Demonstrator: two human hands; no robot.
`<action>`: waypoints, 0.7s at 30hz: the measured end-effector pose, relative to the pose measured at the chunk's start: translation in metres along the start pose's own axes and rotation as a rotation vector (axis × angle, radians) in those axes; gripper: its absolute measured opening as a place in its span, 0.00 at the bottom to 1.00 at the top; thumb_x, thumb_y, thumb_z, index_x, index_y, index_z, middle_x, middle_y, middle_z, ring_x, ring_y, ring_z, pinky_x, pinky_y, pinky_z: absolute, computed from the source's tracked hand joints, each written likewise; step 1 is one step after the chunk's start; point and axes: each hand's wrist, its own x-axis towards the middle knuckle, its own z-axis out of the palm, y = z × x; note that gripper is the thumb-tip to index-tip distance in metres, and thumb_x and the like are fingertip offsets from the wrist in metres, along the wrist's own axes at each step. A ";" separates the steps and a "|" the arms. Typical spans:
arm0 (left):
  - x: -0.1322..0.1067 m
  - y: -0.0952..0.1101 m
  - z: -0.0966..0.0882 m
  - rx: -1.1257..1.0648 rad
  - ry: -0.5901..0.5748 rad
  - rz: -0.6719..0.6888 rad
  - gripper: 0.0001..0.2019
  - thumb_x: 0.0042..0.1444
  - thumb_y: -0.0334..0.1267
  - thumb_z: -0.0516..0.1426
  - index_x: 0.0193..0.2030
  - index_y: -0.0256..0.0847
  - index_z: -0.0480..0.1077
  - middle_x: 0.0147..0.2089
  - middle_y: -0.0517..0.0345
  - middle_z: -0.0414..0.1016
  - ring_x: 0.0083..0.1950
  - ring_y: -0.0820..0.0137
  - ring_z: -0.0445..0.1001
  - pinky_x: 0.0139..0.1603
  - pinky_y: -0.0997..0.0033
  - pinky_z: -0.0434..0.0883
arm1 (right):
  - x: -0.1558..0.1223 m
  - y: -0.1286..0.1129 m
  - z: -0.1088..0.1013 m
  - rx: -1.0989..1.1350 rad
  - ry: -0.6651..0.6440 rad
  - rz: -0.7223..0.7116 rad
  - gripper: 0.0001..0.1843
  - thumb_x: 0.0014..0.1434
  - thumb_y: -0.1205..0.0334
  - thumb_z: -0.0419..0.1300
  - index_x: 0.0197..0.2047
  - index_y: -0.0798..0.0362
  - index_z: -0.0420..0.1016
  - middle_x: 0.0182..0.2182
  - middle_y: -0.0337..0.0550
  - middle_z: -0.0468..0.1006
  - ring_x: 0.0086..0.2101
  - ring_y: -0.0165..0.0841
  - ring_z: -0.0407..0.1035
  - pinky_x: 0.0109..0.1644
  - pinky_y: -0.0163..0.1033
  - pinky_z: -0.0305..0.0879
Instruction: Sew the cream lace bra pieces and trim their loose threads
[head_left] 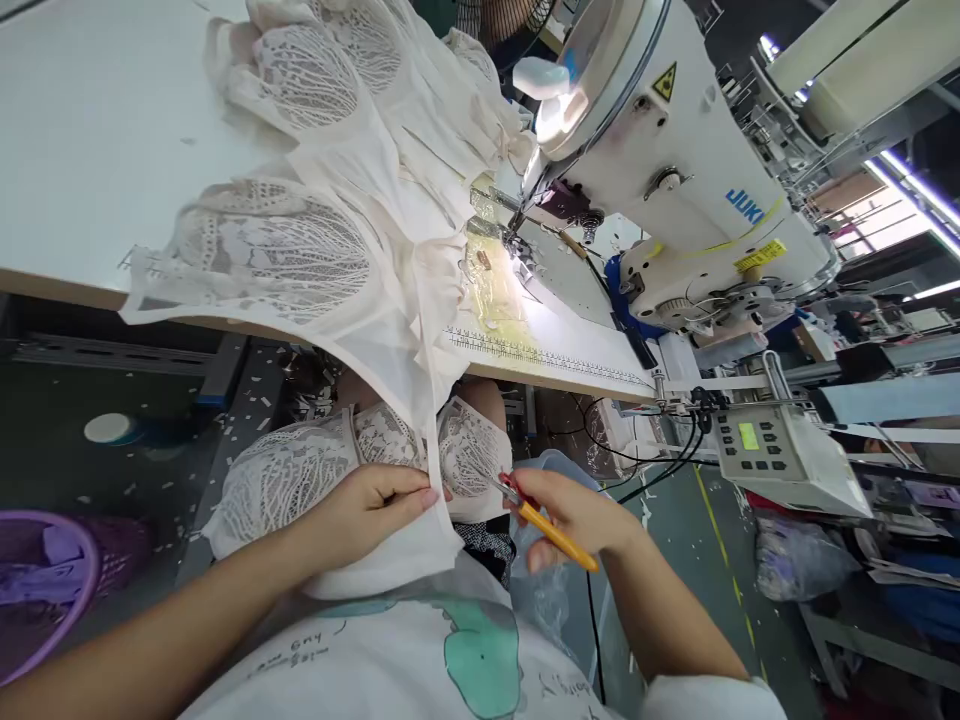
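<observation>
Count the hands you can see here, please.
2. The left hand, nearer the picture's middle, pinches white fabric; the right hand, further right, grips an orange-handled tool. No others show.

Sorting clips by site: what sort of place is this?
Most likely a garment factory's sewing floor, probably lingerie: a JUKI-branded sewing machine, a control box with push-buttons, and pale lace-cupped garments heaped on the worktable.
</observation>
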 end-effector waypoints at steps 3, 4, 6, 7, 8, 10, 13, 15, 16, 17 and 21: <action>-0.002 0.000 -0.005 -0.027 -0.094 -0.021 0.19 0.53 0.48 0.49 0.17 0.41 0.59 0.19 0.65 0.53 0.23 0.75 0.57 0.23 0.77 0.58 | 0.011 -0.001 -0.024 -0.249 -0.121 0.086 0.32 0.47 0.28 0.57 0.27 0.51 0.57 0.23 0.33 0.59 0.23 0.26 0.51 0.25 0.32 0.50; -0.003 0.001 -0.006 -0.032 -0.110 -0.032 0.19 0.53 0.48 0.49 0.17 0.41 0.58 0.19 0.66 0.52 0.23 0.75 0.56 0.24 0.77 0.57 | 0.016 -0.005 -0.030 -0.293 -0.159 0.099 0.32 0.48 0.28 0.57 0.27 0.51 0.56 0.23 0.33 0.59 0.23 0.26 0.51 0.25 0.32 0.49; -0.003 0.000 -0.007 -0.039 -0.132 -0.051 0.19 0.53 0.49 0.49 0.17 0.41 0.55 0.19 0.66 0.49 0.23 0.76 0.54 0.23 0.76 0.55 | 0.025 -0.014 -0.037 -0.347 -0.209 0.114 0.31 0.48 0.30 0.57 0.26 0.51 0.56 0.22 0.33 0.59 0.23 0.26 0.51 0.25 0.32 0.48; -0.004 -0.001 -0.007 -0.045 -0.138 -0.060 0.19 0.53 0.49 0.49 0.17 0.41 0.55 0.19 0.66 0.49 0.23 0.76 0.54 0.23 0.76 0.55 | 0.029 -0.018 -0.039 -0.367 -0.223 0.119 0.31 0.48 0.30 0.58 0.26 0.51 0.56 0.22 0.33 0.60 0.23 0.26 0.51 0.25 0.32 0.47; -0.004 -0.001 -0.007 -0.054 -0.143 -0.069 0.19 0.53 0.49 0.49 0.17 0.41 0.55 0.19 0.66 0.49 0.23 0.76 0.53 0.23 0.76 0.54 | 0.033 -0.023 -0.040 -0.386 -0.237 0.121 0.31 0.48 0.31 0.59 0.27 0.51 0.57 0.22 0.33 0.60 0.23 0.26 0.51 0.25 0.32 0.47; -0.005 -0.003 -0.007 -0.075 -0.153 -0.086 0.18 0.52 0.50 0.50 0.18 0.41 0.56 0.20 0.66 0.50 0.23 0.76 0.53 0.23 0.76 0.54 | 0.041 -0.030 -0.042 -0.422 -0.261 0.117 0.30 0.48 0.32 0.60 0.27 0.52 0.58 0.22 0.33 0.60 0.23 0.26 0.50 0.26 0.32 0.47; -0.006 -0.006 -0.008 -0.093 -0.172 -0.114 0.18 0.52 0.51 0.50 0.18 0.41 0.57 0.20 0.66 0.51 0.23 0.75 0.54 0.23 0.76 0.54 | 0.049 -0.034 -0.043 -0.458 -0.280 0.108 0.29 0.48 0.34 0.61 0.27 0.52 0.59 0.22 0.33 0.60 0.23 0.25 0.50 0.26 0.32 0.45; -0.006 -0.006 -0.009 -0.088 -0.174 -0.117 0.19 0.51 0.51 0.50 0.18 0.41 0.57 0.20 0.66 0.51 0.23 0.75 0.54 0.23 0.76 0.55 | 0.051 -0.033 -0.045 -0.458 -0.277 0.102 0.29 0.48 0.35 0.62 0.25 0.52 0.58 0.21 0.32 0.58 0.23 0.25 0.48 0.25 0.32 0.44; -0.006 -0.005 -0.010 -0.080 -0.172 -0.112 0.19 0.51 0.51 0.50 0.17 0.41 0.56 0.19 0.66 0.51 0.23 0.76 0.54 0.23 0.76 0.55 | 0.051 -0.032 -0.045 -0.449 -0.267 0.100 0.29 0.47 0.35 0.63 0.24 0.52 0.56 0.20 0.32 0.57 0.23 0.25 0.47 0.25 0.32 0.43; -0.006 -0.005 -0.011 -0.070 -0.167 -0.101 0.19 0.51 0.50 0.50 0.17 0.41 0.55 0.19 0.66 0.51 0.23 0.76 0.54 0.23 0.76 0.55 | 0.051 -0.030 -0.046 -0.430 -0.252 0.097 0.30 0.47 0.35 0.63 0.23 0.52 0.55 0.20 0.31 0.56 0.22 0.24 0.46 0.25 0.32 0.42; -0.005 0.000 -0.016 -0.014 -0.104 -0.012 0.19 0.53 0.49 0.51 0.17 0.40 0.60 0.20 0.64 0.57 0.24 0.75 0.58 0.24 0.77 0.60 | 0.046 -0.020 -0.045 -0.223 -0.099 0.061 0.33 0.44 0.29 0.61 0.21 0.51 0.53 0.19 0.30 0.53 0.23 0.24 0.46 0.24 0.32 0.45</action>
